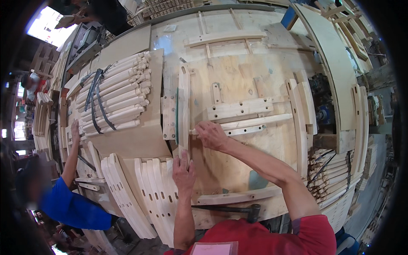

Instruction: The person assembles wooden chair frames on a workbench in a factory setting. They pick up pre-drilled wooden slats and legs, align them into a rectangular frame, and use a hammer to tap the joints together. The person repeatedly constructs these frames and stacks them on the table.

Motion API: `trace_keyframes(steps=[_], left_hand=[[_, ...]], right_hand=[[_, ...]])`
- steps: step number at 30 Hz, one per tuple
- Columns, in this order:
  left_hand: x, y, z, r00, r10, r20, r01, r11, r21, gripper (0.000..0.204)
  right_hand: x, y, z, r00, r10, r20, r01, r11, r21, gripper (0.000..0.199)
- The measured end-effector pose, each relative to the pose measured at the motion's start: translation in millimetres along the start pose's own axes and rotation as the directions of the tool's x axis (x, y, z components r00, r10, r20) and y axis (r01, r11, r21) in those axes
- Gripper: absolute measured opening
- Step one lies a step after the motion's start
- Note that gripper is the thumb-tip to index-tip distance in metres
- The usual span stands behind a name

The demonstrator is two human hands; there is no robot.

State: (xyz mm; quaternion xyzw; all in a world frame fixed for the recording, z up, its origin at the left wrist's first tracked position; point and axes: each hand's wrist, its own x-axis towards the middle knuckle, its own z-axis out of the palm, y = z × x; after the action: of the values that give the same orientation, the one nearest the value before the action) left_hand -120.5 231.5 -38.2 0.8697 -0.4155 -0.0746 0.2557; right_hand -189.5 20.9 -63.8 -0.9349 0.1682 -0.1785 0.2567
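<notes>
Plywood bench (pixel 238 80) carries an upright post (pixel 183 110) running 12 to 6; left hand (pixel 183 172) presses flat on its 6 end, right hand (pixel 211 135) pinches the crossing rail (pixel 255 124) at 3.

Even daylight floods the pale workbench (pixel 238 85), with mild glare at upper left; fisheye distortion bends edges into a dark rim, and the far-left figure is blurred.

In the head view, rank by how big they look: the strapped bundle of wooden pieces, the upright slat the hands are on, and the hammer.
1. Strapped bundle, clearly largest.
2. Upright slat and hammer: similar length, and the fisheye bends both, so no firm ranking.

Left hand rests at the slat's lower end; right hand beside it.
</notes>
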Motion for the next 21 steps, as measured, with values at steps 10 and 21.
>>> trace_keyframes(steps=[10, 21], left_hand=[[4.3, 10.5, -0.3, 0.999, -0.04, 0.014, 0.039, 0.998, 0.04, 0.053], [4.0, 14.2, 2.2, 0.999, 0.026, -0.032, -0.02, 0.982, 0.187, 0.05]], right_hand=[[-0.2, 5.8, 0.3, 0.998, -0.004, 0.056, 0.01, 0.995, -0.101, 0.025], [131.1, 139.6, -62.7, 0.943, 0.077, -0.324, -0.083, 0.997, -0.004, 0.045]])
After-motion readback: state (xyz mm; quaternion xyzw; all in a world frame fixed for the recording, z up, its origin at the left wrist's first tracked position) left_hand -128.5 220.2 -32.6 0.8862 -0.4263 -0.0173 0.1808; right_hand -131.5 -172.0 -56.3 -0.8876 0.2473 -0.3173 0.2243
